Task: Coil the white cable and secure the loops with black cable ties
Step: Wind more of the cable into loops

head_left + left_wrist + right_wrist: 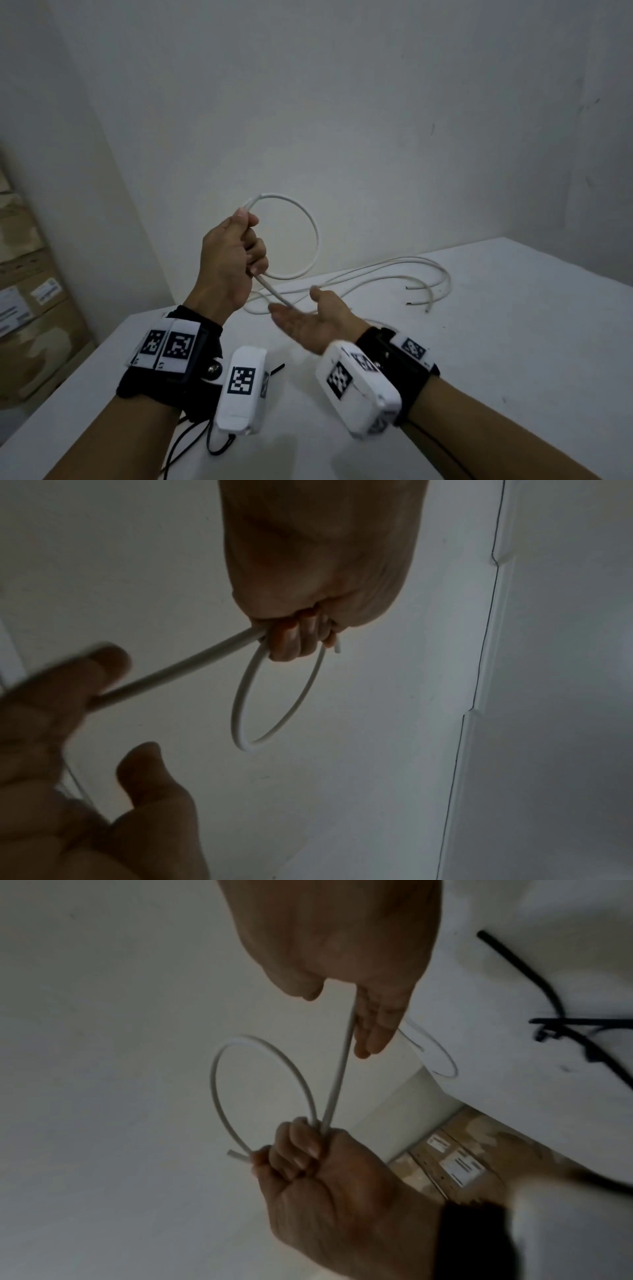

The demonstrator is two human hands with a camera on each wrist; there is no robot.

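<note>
My left hand (251,246) is raised above the white table (496,377) and grips the white cable (317,240), which forms one round loop standing up from the fist. The cable's short end pokes out past the fingers (298,639). From the fist the cable slants down across the straight fingers of my right hand (294,315), which lies palm up, thumb apart from the cable. The remaining cable (411,274) lies in loose curves on the table behind. Black cable ties (561,1031) lie on the table; one tip (278,369) shows between my wrists.
Plain walls close off the back and the left. Stacked cardboard boxes (27,274) stand on the floor left of the table's left edge. Black cords (191,442) hang from my left wrist strap over the near table edge.
</note>
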